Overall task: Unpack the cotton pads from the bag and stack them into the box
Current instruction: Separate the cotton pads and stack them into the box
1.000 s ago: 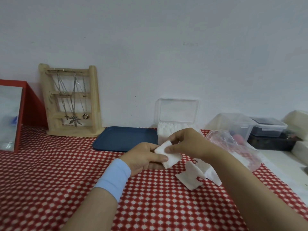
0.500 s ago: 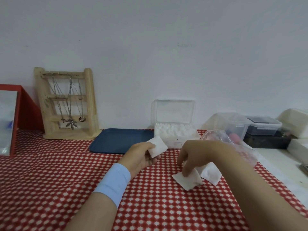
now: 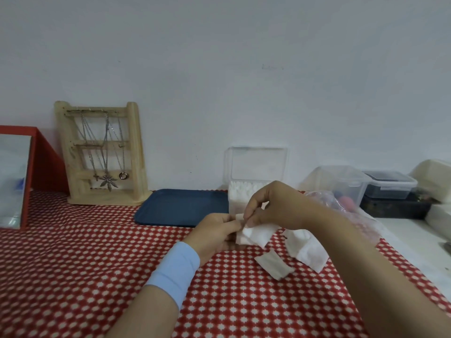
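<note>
My left hand [image 3: 214, 231] and my right hand [image 3: 271, 207] meet over the red checked cloth, both pinching a small stack of white cotton pads [image 3: 256, 234]. One loose pad [image 3: 273, 263] lies on the cloth below them, and more pads [image 3: 307, 250] lie to its right, partly under my right forearm. The clear plastic bag [image 3: 361, 215] lies crumpled behind my right wrist. The clear box [image 3: 256, 167] stands behind my hands with its lid up; white cotton shows inside it.
A dark blue tray [image 3: 183, 206] lies left of the box. A wooden necklace stand [image 3: 102, 152] leans at the wall, a red-framed mirror [image 3: 14, 179] at far left. Clear lidded containers [image 3: 346, 184] and a black case [image 3: 395, 208] crowd the right.
My right hand lifted a pad off the cloth and brought it to the pad in my left hand. My left hand lowered slightly to meet it.
</note>
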Available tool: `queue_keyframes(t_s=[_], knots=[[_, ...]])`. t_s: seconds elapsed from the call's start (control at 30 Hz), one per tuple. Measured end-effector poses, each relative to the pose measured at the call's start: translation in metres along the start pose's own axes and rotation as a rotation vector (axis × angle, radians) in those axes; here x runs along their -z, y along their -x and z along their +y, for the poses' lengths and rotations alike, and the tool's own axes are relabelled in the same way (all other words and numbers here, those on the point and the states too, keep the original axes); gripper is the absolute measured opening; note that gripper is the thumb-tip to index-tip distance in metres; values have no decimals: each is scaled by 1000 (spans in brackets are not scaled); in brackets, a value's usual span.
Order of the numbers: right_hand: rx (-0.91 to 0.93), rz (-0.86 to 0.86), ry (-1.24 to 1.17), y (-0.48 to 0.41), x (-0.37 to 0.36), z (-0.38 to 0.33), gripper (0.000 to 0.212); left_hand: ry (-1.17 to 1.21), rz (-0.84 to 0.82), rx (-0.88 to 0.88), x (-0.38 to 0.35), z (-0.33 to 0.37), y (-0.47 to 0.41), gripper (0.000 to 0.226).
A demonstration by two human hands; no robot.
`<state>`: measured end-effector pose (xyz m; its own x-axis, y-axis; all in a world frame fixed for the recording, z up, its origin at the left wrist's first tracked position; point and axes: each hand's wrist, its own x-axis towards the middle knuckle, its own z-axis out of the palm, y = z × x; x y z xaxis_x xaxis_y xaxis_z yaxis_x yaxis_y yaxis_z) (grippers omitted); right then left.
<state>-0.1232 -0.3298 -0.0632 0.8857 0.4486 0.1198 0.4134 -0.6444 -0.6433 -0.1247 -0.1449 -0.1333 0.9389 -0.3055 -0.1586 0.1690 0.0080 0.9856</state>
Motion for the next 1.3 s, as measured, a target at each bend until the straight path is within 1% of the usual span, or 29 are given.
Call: queue_keyframes(t_s=[0.13, 0.2, 0.27, 0.37, 0.43, 0.5, 0.6, 0.67, 0.73, 0.8, 0.83, 0.87, 0.93, 1.0, 1.1, 1.2, 1.3], knots=[[44, 6, 50, -3, -6, 0, 19, -23, -17, -6, 2, 0, 2, 24], [69, 5, 60, -3, -8, -3, 27, -26, -14, 1, 2, -1, 2, 21], [88, -1, 60, -3, -10, -5, 30, -19, -12, 12, 1, 0, 2, 18], [117, -25, 74, -2, -15, -7, 32, -6, -48, 30, 1, 0, 3, 17], [128, -29, 88, -2, -16, -7, 37, 6, -83, 46, 1, 0, 3, 15], [118, -21, 127, -3, -17, -5, 48, 35, -119, 57, 1, 1, 5, 18], [90, 5, 237, -5, -19, -2, 65, 156, -190, 77, 5, 3, 6, 30], [102, 61, 275, -5, -20, -1, 69, 201, -255, 83, 8, 5, 8, 31], [82, 98, 277, -4, -18, 2, 65, 121, -291, 44, 11, 4, 9, 28], [-8, 77, 256, -3, -16, 6, 62, 76, -282, 5, 12, 3, 9, 32], [-44, 63, 211, -3, -16, 8, 57, 70, -267, -4, 13, 3, 8, 34], [-62, 61, 141, -4, -15, 10, 48, 60, -250, -10, 13, 4, 8, 36], [-71, 88, -11, -5, -14, 11, 33, 12, -217, -8, 13, 4, 8, 39], [-104, 82, -99, -2, -10, 10, 31, -12, -195, -4, 13, 3, 7, 42], [-139, -4, -78, 2, -4, 11, 24, 1, -170, -3, 11, 1, 5, 44], [-137, 19, -75, 0, -4, 15, 13, -92, -173, 13, 8, 1, 4, 45], [-129, 50, 3, -5, -9, 17, 15, -235, -141, 6, 6, -3, 1, 47]])
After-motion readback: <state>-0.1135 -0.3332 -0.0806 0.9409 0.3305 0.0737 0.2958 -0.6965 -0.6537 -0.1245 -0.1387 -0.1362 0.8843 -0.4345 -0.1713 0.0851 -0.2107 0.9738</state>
